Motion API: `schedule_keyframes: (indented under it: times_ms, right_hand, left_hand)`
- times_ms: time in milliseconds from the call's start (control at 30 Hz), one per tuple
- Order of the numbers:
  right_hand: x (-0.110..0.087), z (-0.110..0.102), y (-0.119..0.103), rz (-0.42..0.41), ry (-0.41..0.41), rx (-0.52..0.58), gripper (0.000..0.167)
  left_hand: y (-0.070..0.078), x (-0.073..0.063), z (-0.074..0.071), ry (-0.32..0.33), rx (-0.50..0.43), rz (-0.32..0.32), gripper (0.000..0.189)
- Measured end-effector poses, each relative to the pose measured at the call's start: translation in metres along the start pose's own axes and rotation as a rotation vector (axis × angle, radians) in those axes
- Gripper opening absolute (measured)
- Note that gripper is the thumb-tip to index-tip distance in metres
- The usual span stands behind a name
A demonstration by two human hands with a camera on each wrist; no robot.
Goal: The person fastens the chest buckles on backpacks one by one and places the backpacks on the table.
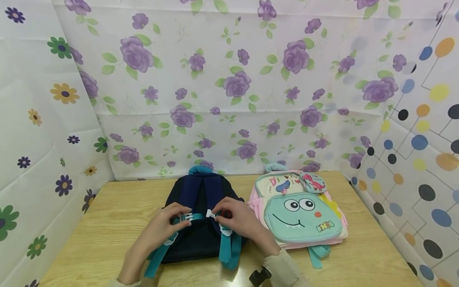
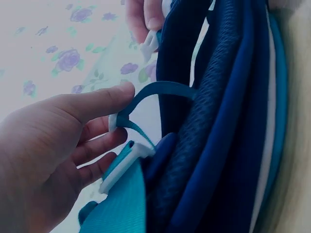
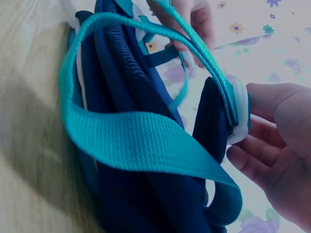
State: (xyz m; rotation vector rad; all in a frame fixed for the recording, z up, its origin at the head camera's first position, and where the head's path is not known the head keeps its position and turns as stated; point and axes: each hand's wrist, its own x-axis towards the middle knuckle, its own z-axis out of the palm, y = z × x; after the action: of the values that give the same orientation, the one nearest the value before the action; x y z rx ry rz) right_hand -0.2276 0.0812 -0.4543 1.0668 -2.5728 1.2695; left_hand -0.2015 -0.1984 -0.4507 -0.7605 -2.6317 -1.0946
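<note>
A dark navy backpack [image 1: 195, 245] lies on the table with its padded shoulder straps facing up. Between them runs a thin teal chest strap with a white plastic buckle in two separate halves. My left hand [image 1: 161, 227] pinches the left buckle half [image 1: 186, 217] between thumb and fingers. On the other side, my right hand [image 1: 241, 217] pinches the right buckle half [image 1: 210, 214], its forked white end [image 2: 147, 47] showing in the left wrist view. A small gap parts the halves. Wide teal webbing [image 3: 141, 141] with white adjusters hangs from both shoulder straps.
Close on the right lies a second backpack [image 1: 305, 219], pink and mint with a cartoon face and a small round pouch [image 1: 312, 182]. Both rest on a wood-grain table [image 1: 118, 207]. Patterned sheets [image 1: 215, 95] stand behind and at both sides.
</note>
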Motion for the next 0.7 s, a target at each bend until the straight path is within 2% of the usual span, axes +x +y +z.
schedule_keyframes:
  times_ms: [233,700]
  right_hand:
    - [0.002,0.008,-0.004,-0.005,-0.054,0.014,0.014]
    - [0.003,0.018,-0.003,-0.038,-0.069,-0.085,0.014]
  left_hand:
    - [0.004,0.002,0.012,0.006,-0.013,0.056,0.032]
    - [0.003,0.002,0.016,-0.037,-0.007,0.036,0.031]
